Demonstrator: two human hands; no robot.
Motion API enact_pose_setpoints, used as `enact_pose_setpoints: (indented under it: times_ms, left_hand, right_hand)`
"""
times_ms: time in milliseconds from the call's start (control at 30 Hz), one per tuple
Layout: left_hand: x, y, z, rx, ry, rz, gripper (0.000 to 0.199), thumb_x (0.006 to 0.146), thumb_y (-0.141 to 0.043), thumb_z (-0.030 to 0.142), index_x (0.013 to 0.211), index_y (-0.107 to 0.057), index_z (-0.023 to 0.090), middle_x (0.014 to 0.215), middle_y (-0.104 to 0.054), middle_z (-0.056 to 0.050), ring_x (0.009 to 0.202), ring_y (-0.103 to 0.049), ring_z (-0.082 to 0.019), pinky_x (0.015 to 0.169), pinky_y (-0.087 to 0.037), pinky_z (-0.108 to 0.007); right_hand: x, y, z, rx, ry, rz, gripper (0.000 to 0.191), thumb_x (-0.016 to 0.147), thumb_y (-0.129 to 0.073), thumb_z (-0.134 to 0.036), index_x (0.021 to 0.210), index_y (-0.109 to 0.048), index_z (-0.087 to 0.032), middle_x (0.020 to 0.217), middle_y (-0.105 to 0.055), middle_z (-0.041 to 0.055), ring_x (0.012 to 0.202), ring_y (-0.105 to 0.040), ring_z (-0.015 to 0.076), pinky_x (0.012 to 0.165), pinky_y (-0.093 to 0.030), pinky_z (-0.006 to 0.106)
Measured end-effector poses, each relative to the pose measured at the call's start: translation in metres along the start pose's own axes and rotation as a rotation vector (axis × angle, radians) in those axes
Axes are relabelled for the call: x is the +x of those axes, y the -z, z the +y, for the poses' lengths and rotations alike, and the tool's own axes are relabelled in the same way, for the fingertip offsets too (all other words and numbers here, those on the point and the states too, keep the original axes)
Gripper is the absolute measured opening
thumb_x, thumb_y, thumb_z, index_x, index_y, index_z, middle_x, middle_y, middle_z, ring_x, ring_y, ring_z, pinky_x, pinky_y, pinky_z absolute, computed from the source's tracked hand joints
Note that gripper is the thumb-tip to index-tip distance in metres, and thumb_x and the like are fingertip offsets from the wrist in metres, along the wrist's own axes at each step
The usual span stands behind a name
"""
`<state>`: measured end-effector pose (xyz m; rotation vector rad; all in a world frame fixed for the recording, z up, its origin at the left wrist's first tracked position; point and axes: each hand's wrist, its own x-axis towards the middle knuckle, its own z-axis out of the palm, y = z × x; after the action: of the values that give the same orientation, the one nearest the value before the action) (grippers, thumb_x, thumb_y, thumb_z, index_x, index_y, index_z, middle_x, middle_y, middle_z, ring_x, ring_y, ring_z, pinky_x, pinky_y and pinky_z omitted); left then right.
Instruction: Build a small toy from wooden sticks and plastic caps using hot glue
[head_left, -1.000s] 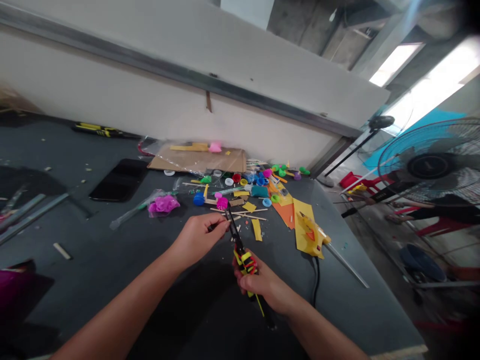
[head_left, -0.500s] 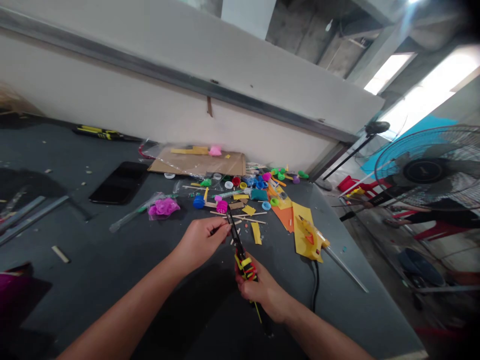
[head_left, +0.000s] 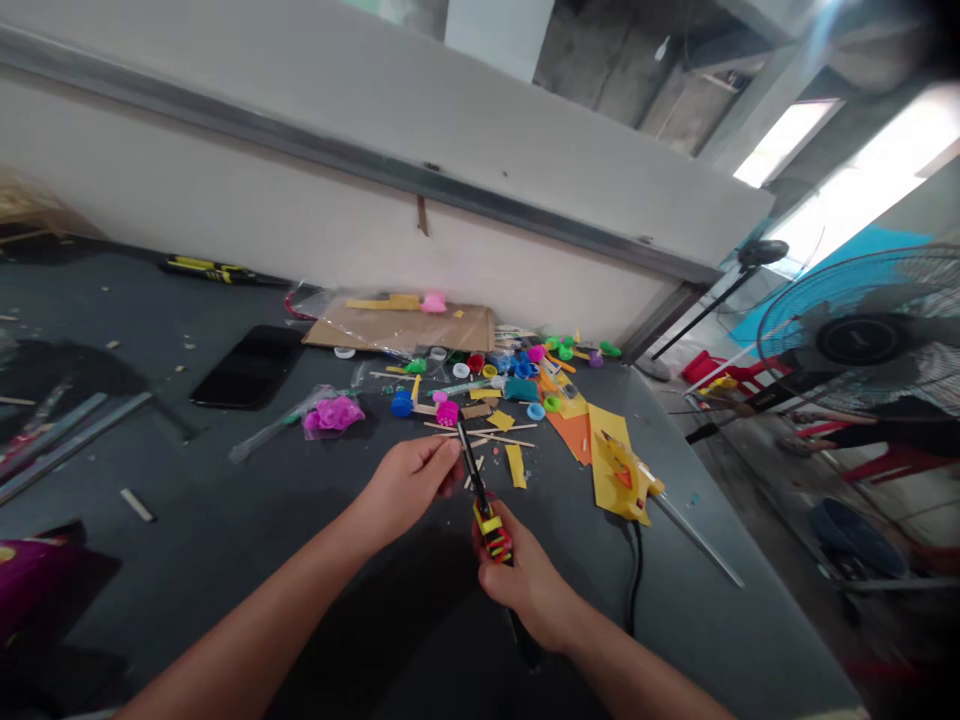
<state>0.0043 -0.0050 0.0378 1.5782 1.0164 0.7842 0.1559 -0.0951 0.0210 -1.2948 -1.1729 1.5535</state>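
My right hand is wrapped around the handles of long, dark-jawed pliers with yellow, red and black grips. Their jaws point away from me and stand beside the fingertips of my left hand. That hand is pinched closed just left of the jaws; what sits between its fingers is hidden or too small to make out. Just beyond the tips lie a magenta cap, thin wooden sticks and a yellow paper strip.
Many coloured bottle caps lie near the cardboard sheet at the wall. A yellow glue gun rests on yellow paper at right, its cord running forward. A black phone and metal strips are at left. A fan stands beyond the table.
The pliers' handles, spread half a second ago, are now squeezed together in my right hand. My left hand stays pinched beside the jaws. The view has shifted slightly.
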Motion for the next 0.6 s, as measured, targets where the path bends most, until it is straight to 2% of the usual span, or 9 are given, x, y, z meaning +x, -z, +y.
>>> enact_pose_setpoints:
  times_ms: [200, 500, 600]
  left_hand:
    - [0.0, 0.0, 0.001, -0.033, 0.007, -0.014, 0.033, 0.085, -0.041, 0.039, 0.062, -0.051, 0.017, 0.05, -0.043, 0.006, 0.042, -0.037, -0.007, 0.04, -0.027, -0.018]
    - [0.002, 0.009, 0.002, 0.165, -0.096, -0.023, 0.031, 0.082, -0.044, 0.033, 0.055, -0.048, 0.018, 0.047, -0.041, 0.006, 0.044, -0.036, -0.007, 0.04, -0.026, -0.018]
    - [0.002, 0.01, 0.001, 0.184, -0.109, -0.037, 0.031, 0.083, -0.043, 0.033, 0.056, -0.048, 0.018, 0.049, -0.043, 0.006, 0.046, -0.037, -0.008, 0.041, -0.027, -0.017]
  right_hand:
    - [-0.001, 0.003, -0.002, 0.055, -0.123, -0.028, 0.03, 0.053, -0.051, -0.016, 0.082, -0.045, -0.019, 0.068, -0.041, -0.0046, 0.059, -0.034, 0.0085, 0.053, -0.025, 0.022]
    - [0.001, 0.006, -0.004, 0.153, -0.212, -0.103, 0.034, 0.051, -0.053, -0.02, 0.085, -0.046, -0.019, 0.068, -0.042, -0.0047, 0.056, -0.035, 0.0077, 0.054, -0.026, 0.022]
    - [0.001, 0.007, 0.0, 0.169, -0.199, -0.104, 0.035, 0.051, -0.053, -0.02, 0.085, -0.046, -0.019, 0.069, -0.043, -0.004, 0.057, -0.035, 0.0079, 0.053, -0.025, 0.022]
